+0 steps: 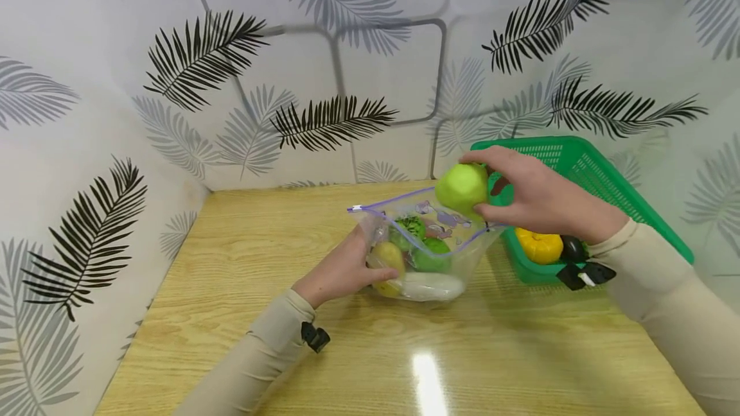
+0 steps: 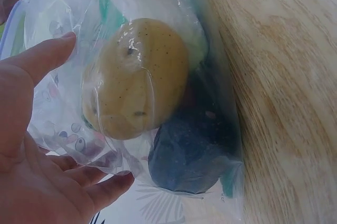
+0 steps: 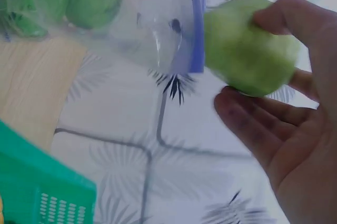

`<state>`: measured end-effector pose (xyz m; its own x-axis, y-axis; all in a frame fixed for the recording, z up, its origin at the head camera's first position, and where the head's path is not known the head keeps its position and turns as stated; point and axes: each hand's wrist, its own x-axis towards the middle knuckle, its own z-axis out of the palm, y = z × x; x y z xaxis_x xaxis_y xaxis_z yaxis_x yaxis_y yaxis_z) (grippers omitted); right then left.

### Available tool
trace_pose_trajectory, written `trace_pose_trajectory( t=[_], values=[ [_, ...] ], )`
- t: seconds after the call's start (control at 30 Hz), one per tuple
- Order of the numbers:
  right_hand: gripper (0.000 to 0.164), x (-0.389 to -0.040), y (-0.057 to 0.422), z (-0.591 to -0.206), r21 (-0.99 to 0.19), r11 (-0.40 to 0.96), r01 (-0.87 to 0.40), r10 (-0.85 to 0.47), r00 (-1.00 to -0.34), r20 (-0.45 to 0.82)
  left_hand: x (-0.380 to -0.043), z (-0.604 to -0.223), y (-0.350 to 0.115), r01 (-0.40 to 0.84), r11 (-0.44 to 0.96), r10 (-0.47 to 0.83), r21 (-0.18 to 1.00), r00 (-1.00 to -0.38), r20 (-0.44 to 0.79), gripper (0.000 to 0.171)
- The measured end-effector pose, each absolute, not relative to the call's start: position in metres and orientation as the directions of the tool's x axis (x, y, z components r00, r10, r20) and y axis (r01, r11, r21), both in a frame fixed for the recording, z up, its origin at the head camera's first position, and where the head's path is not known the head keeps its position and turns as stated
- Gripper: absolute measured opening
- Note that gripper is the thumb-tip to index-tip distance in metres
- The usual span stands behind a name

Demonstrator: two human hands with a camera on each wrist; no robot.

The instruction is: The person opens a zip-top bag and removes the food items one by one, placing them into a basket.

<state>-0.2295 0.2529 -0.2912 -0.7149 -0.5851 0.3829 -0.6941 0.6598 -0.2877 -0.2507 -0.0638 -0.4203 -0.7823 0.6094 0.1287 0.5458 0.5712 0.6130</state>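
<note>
My right hand (image 1: 528, 188) grips a round light-green fruit (image 1: 461, 189), perhaps a guava or apple, between thumb and fingers over the mouth of a clear zip bag (image 1: 471, 262). In the right wrist view the fruit (image 3: 250, 45) is beside the bag's purple zip edge (image 3: 196, 24). The bag stands unzipped, its slider at the left. My left hand (image 1: 341, 268) rests against its left side with thumb and fingers extended. Inside are a potato (image 2: 139, 77), a dark round item (image 2: 184, 153), green produce (image 1: 432, 255) and a long white vegetable (image 1: 430, 286).
Right of the bag stands a green plastic basket (image 1: 630, 194) holding a yellow pumpkin-shaped vegetable (image 1: 539, 246) and a dark eggplant-like item (image 1: 573, 249), partly under my right forearm. A leaf-patterned wall (image 1: 370, 69) rises behind the wooden table (image 1: 243, 242).
</note>
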Motion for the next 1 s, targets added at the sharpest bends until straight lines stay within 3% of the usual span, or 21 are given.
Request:
trace_pose_trajectory(
  t=[0.13, 0.23, 0.43, 0.53, 0.77, 1.0],
  values=[
    [0.073, -0.228, 0.275, -0.292, -0.316, 0.658, -0.684, -0.481, -0.704, 0.523, -0.252, -0.42, -0.063, 0.541, 0.572, 0.611, 0.617, -0.782, 0.12, 0.095],
    [0.072, -0.23, 0.293, -0.294, -0.34, 0.701, -0.627, -0.393, -0.738, 0.549, -0.253, -0.42, -0.063, 0.542, 0.572, 0.613, 0.616, -0.781, 0.119, 0.094],
    [0.065, -0.25, 0.333, -0.315, -0.332, 0.866, -0.375, -0.28, -0.912, 0.299, -0.254, -0.421, -0.062, 0.554, 0.563, 0.616, 0.613, -0.776, 0.136, 0.091],
    [0.069, -0.263, 0.347, -0.335, -0.259, 0.924, -0.281, -0.247, -0.956, 0.157, -0.254, -0.42, -0.062, 0.555, 0.556, 0.621, 0.618, -0.772, 0.134, 0.091],
    [0.068, -0.281, 0.354, -0.363, -0.146, 0.957, -0.253, -0.257, -0.966, -0.015, -0.252, -0.422, -0.061, 0.554, 0.542, 0.626, 0.632, -0.768, 0.136, 0.093],
    [0.052, -0.282, 0.342, -0.355, -0.109, 0.945, -0.309, -0.317, -0.946, -0.062, -0.252, -0.423, -0.06, 0.557, 0.546, 0.63, 0.626, -0.765, 0.132, 0.094]
  ],
)
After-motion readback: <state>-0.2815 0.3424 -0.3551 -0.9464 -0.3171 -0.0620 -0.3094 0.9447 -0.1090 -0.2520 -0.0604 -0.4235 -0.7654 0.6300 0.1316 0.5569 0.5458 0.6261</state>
